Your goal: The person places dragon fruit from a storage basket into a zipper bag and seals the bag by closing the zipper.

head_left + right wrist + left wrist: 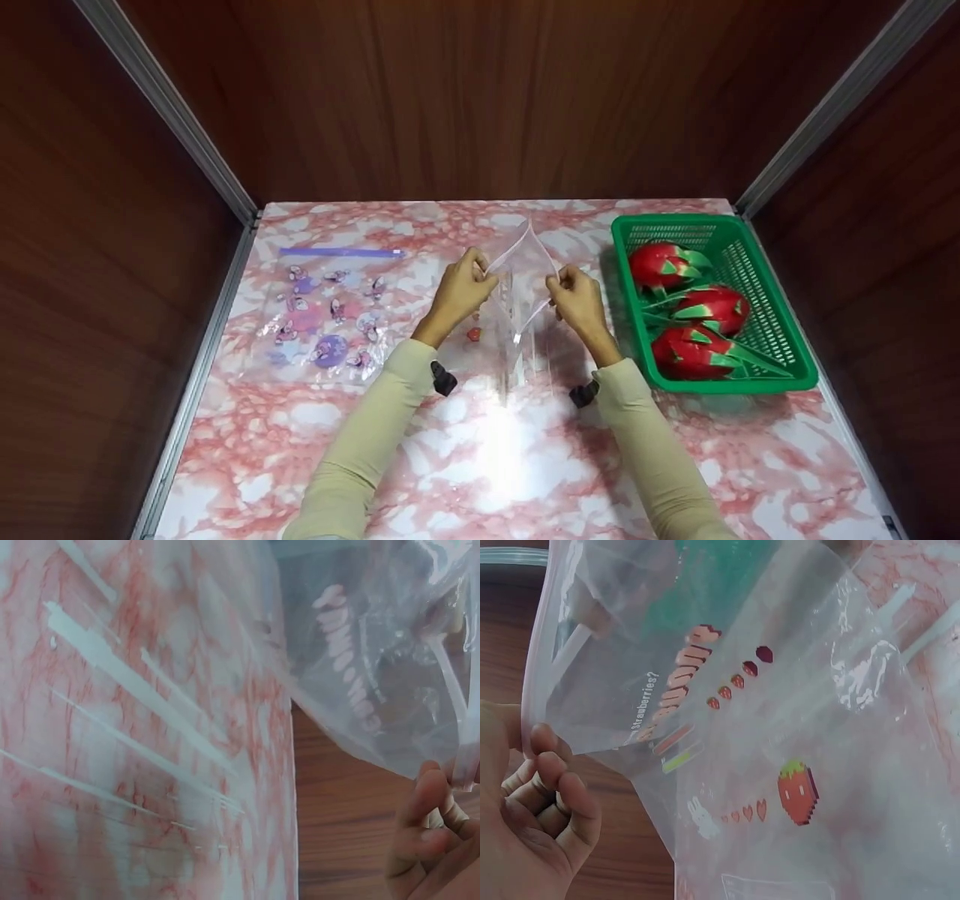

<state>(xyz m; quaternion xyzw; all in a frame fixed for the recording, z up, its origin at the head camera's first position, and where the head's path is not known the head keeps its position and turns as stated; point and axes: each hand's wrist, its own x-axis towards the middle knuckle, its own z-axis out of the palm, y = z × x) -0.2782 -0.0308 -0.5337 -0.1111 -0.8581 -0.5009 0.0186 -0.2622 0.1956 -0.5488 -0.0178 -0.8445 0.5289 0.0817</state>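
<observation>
A clear zip bag (525, 255) with a pink-edged mouth is spread wide between both hands over the middle of the table. My left hand (459, 292) pinches one side of its rim; my right hand (579, 301) pinches the other. In the left wrist view the bag (802, 727) shows printed strawberries, hearts and a small white rabbit, and the left fingers (570, 795) curl at its edge. Pink lettering marks the bag (360, 652) in the right wrist view, where the right thumb and fingers (431, 795) hold the rim. No contents show inside it.
Flat on the table's left lies another clear bag (326, 315), purple-zipped and printed with cartoon figures. At the right stands a green basket (780, 315) holding red dragon fruits (690, 352) with green tips. Wooden panels (480, 97) enclose the marbled table (420, 465) at back and sides.
</observation>
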